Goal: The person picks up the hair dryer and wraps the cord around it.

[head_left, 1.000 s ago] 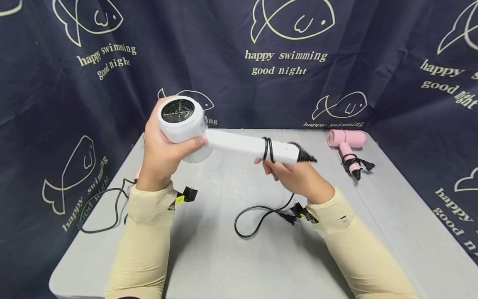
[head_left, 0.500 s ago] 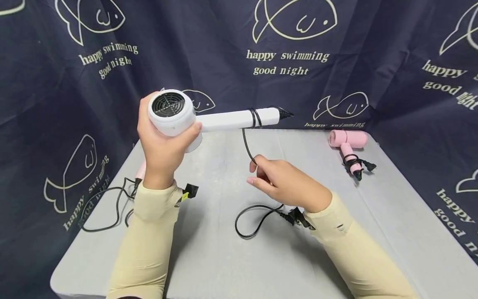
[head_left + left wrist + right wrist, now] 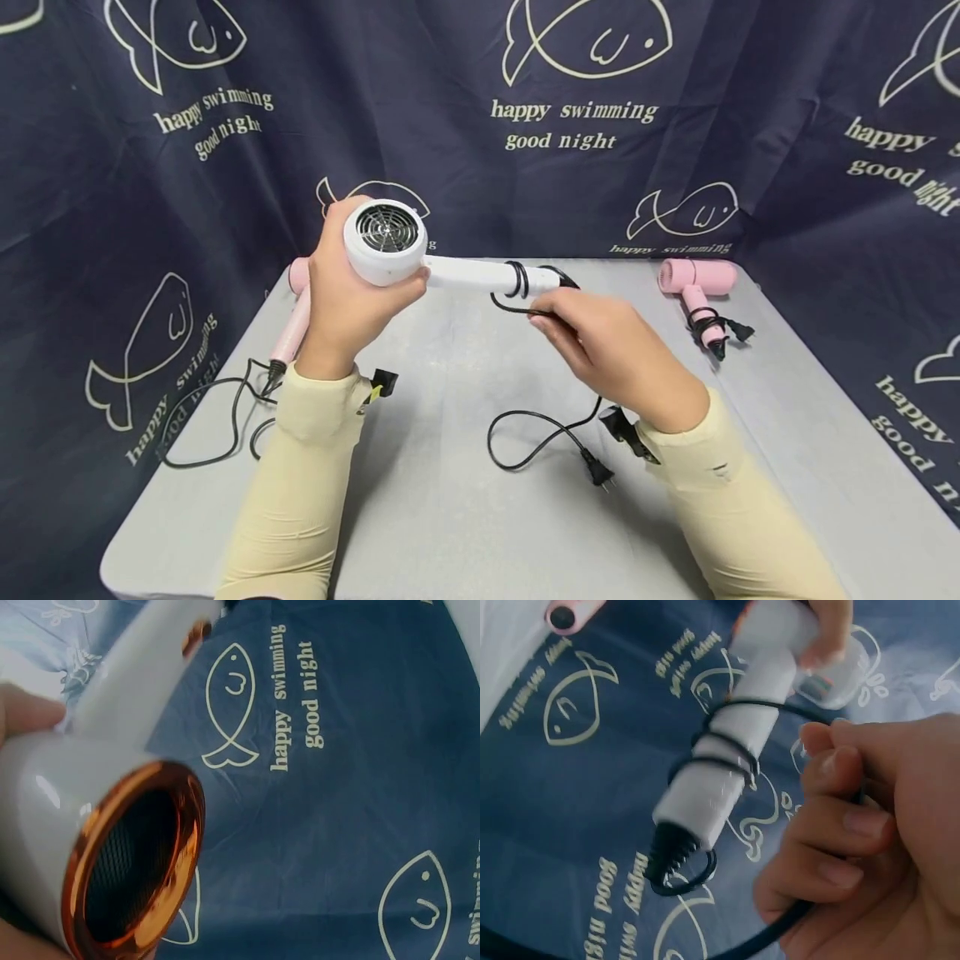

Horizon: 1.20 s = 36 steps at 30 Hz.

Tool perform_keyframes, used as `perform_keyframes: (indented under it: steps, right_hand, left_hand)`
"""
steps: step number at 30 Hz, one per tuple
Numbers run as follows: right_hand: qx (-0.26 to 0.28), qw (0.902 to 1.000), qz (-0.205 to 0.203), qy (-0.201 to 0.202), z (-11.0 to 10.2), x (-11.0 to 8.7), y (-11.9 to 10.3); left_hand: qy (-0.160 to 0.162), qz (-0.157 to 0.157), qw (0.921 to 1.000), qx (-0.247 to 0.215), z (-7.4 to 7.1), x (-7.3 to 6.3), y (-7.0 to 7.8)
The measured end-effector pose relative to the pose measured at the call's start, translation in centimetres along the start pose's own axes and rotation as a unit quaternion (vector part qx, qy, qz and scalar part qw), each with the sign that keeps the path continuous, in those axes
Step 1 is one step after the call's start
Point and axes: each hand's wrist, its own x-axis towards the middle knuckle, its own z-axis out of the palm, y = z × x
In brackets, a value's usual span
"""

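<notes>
My left hand [image 3: 345,292] grips the round head of a white hair dryer [image 3: 480,273] and holds it above the table, grille facing up toward me. In the left wrist view the dryer's copper-coloured outlet ring [image 3: 187,900] shows. The handle points right, with a black power cord [image 3: 724,739] wound round it in several loops. Beside the handle's end, my right hand [image 3: 622,350] pinches that cord between thumb and curled fingers. Below this hand the cord's free part runs down to a loop and a two-pin plug [image 3: 597,468] over the table.
A pink hair dryer [image 3: 697,279] with its cord wrapped round the handle lies at the table's back right. Another pink hair dryer [image 3: 291,333] lies at the left, partly behind my left hand, its cord [image 3: 187,463] loose. Dark fish-print cloth [image 3: 465,183] surrounds the grey-white table [image 3: 450,533].
My right hand has carried the cord under and round toward the handle's end, adding to the winding. The white hair dryer tilted up, then came back down and slightly right. The plug has shifted.
</notes>
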Motion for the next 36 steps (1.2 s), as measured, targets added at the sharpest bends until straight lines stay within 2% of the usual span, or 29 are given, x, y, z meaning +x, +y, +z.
perform_keyframes:
  steps: [4,9,15,18,23,30,34,36]
  right_hand:
    - [-0.013,0.9982,-0.029,0.05,-1.4,0.0,0.2]
    - [-0.009,0.9942,-0.043,0.098,-2.6,0.2,0.4]
    - [0.024,0.9886,-0.047,0.141,-2.7,0.3,0.5]
    - [0.045,0.9874,-0.045,0.145,-2.6,0.3,0.7]
    - [0.113,0.9822,-0.049,0.142,-2.3,0.3,1.2]
    - [0.199,0.9748,-0.049,0.088,-1.1,0.4,1.7]
    - [0.224,0.9718,-0.026,0.07,-0.1,0.5,1.8]
    - [0.232,0.9706,0.004,0.062,0.4,0.3,2.0]
  left_hand:
    - [-0.04,-0.001,0.9989,-0.026,-0.3,0.0,-0.1]
    - [-0.072,0.005,0.9963,-0.047,-0.5,0.0,0.1]
    - [-0.124,0.015,0.9875,-0.096,-0.8,-0.1,0.4]
    - [-0.132,0.024,0.9842,-0.115,-0.9,-0.2,0.7]
    - [-0.124,0.04,0.9795,-0.154,-1.3,-0.1,1.3]
    - [-0.135,0.054,0.9637,-0.224,-1.3,-0.1,1.5]
    - [-0.117,0.058,0.9566,-0.261,-1.0,-0.1,1.4]
    - [-0.095,0.064,0.9561,-0.27,-0.8,-0.1,1.4]
